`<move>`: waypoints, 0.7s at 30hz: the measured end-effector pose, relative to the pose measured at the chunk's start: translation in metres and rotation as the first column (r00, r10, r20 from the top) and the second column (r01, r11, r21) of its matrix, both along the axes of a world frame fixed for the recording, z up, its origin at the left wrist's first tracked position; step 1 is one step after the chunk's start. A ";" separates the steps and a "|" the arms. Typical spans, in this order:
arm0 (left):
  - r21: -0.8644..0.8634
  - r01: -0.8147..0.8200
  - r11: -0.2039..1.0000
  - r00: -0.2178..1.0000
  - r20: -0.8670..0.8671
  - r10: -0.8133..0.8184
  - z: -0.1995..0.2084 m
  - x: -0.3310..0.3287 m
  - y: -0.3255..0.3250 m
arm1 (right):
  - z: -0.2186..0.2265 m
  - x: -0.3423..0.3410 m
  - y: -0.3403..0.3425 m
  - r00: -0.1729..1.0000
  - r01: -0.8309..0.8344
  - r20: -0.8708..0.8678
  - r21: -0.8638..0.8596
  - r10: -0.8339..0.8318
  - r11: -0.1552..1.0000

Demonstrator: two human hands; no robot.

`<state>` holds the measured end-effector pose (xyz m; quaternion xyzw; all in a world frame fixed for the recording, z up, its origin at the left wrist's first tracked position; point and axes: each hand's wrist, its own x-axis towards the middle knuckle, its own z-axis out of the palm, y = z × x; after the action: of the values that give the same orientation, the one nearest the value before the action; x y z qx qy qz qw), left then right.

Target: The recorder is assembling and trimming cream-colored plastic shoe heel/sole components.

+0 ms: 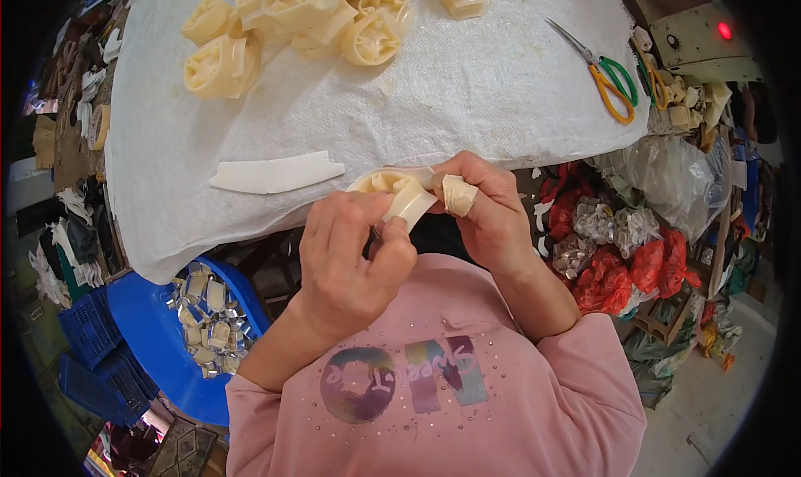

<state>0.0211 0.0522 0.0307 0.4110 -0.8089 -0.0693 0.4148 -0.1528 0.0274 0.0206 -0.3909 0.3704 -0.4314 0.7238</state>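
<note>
My left hand (pixel 346 256) is closed round a cream, hollow plastic piece (pixel 392 181) with inner ribs, which looks like a shoe heel. Against the other end of this piece my right hand (pixel 494 218) pinches, fingers bent. A beige wrap (pixel 458 196) covers the right thumb. Along the piece's side runs a pale band, partly hidden by the fingers. Just beyond my left hand, a loose white curved strip (pixel 278 173) lies flat on the cloth-covered table (pixel 467 93).
Several similar cream pieces (pixel 292 18) are heaped at the table's far side. Scissors (pixel 601 72) with orange and green handles lie at the far right. A blue basin (pixel 138 327) of small shiny pieces stands lower left. Red bags (pixel 647 264) sit on the right.
</note>
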 end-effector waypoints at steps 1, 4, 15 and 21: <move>0.007 0.012 1.000 1.000 0.022 -0.012 0.001 0.000 0.000 | 0.000 0.000 -0.001 1.000 0.001 0.000 -0.001 -0.001 1.000; 0.010 -0.005 1.000 0.998 0.065 0.005 0.003 -0.003 -0.002 | 0.001 0.003 -0.002 0.999 -0.037 -0.010 -0.001 0.037 0.999; 0.218 0.028 0.976 0.983 -0.182 0.013 -0.006 0.010 -0.004 | -0.004 -0.009 -0.023 0.986 -0.150 -0.086 -0.063 0.145 0.987; 0.222 0.209 0.952 0.892 -0.443 -0.093 -0.015 0.005 -0.005 | -0.008 -0.013 -0.039 0.927 -0.374 -0.024 0.053 0.375 0.926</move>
<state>0.0262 0.0473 0.0155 0.3725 -0.7115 -0.2967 0.5167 -0.1659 -0.0112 0.0126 -0.4442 0.3112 -0.2699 0.7956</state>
